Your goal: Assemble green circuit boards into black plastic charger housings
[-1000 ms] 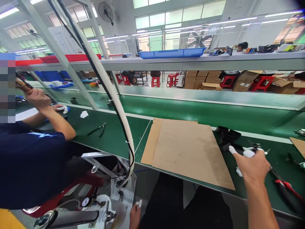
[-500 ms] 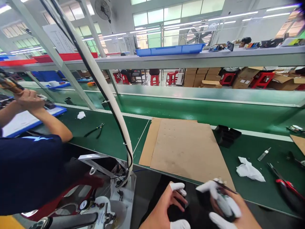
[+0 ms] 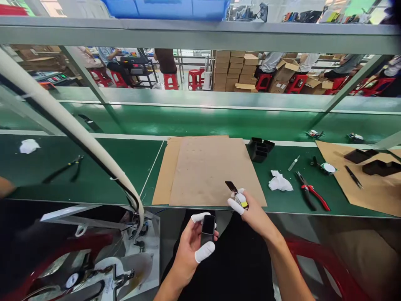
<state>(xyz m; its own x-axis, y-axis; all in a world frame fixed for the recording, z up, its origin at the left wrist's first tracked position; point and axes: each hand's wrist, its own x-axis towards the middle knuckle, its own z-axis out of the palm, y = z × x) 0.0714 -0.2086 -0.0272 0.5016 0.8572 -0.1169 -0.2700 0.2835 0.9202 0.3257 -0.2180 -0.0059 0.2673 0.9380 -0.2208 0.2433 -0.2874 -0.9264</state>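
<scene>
Over my lap, just off the bench's front edge, my left hand (image 3: 187, 250) holds a small black box-shaped housing (image 3: 208, 229), dark opening facing up, between white-covered fingertips. My right hand (image 3: 254, 212) is up and to the right, above the near edge of the cardboard sheet (image 3: 216, 171). Its fingers, also in white finger cots, pinch a small electronic assembly (image 3: 241, 200) with a white round part, a yellow patch and a thin dark flap sticking out to the upper left. The two held pieces are apart.
Right of the cardboard lie black plastic housings (image 3: 260, 149), crumpled tissue (image 3: 280, 181), red-handled pliers (image 3: 311, 192) and a small circuit assembly (image 3: 327, 168). A second cardboard sheet (image 3: 379, 190) bears black parts and tweezers. A thick white hose (image 3: 78, 129) slants across the left side.
The view has swung right and downward. My left hand now shows the black housing plainly. My right hand has moved from beside the tissue to the cardboard's near edge, still holding the assembly.
</scene>
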